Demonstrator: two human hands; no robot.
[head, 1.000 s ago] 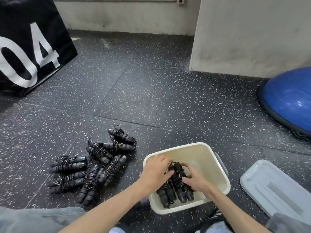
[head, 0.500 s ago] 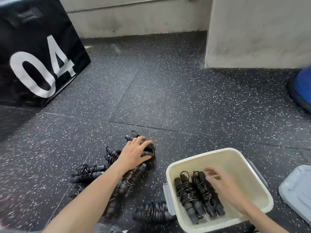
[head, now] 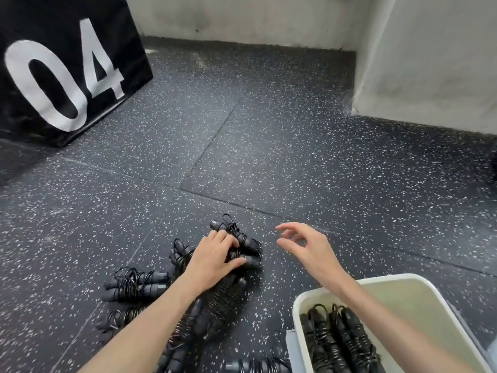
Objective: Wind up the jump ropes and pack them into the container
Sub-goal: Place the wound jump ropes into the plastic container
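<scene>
Several wound black jump ropes (head: 134, 285) lie in a pile on the floor at the lower centre. My left hand (head: 215, 258) grips the farthest wound jump rope (head: 242, 239) of the pile, fingers curled over it. My right hand (head: 304, 246) hovers just to the right of that bundle, fingers loosely spread and holding nothing. The cream container (head: 419, 294) sits at the lower right with two wound ropes (head: 338, 340) lying side by side in it. My right forearm crosses over the container's near left rim.
A black box (head: 61, 68) marked "04" stands at the far left. A pale wall and pillar (head: 430, 57) close off the back and right. Speckled dark rubber floor (head: 269, 146) stretches between them. Another wound rope (head: 258, 366) lies at the bottom edge beside the container.
My left hand has closed on the farthest bundle of the pile. My right hand has left the container and moved up and left toward the same bundle. The view has shifted left.
</scene>
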